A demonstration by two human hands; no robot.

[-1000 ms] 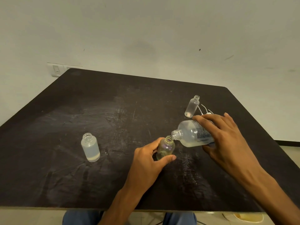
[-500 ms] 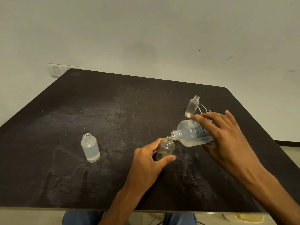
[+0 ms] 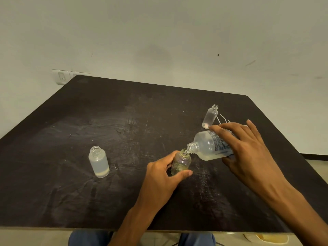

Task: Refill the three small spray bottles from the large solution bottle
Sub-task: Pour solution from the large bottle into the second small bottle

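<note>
My right hand (image 3: 246,150) grips the large clear solution bottle (image 3: 208,146), tipped to the left with its open neck right over the mouth of a small clear bottle (image 3: 182,162). My left hand (image 3: 161,176) holds that small bottle upright on the black table (image 3: 71,192); liquid shows in its lower part. A second small frosted bottle (image 3: 98,161) stands uncapped at the left with a little liquid at its bottom. A third, slimmer frosted bottle (image 3: 210,116) stands uncapped behind my right hand.
Thin white spray tubes (image 3: 222,118) lie just right of the slim bottle, partly hidden by my right hand. A wall switch plate (image 3: 62,77) sits beyond the table's far left corner. The table's near edge runs just above my knees.
The large bottle has tipped further and moved left, bringing its neck onto the small bottle's mouth. My left hand and the other two bottles have stayed put.
</note>
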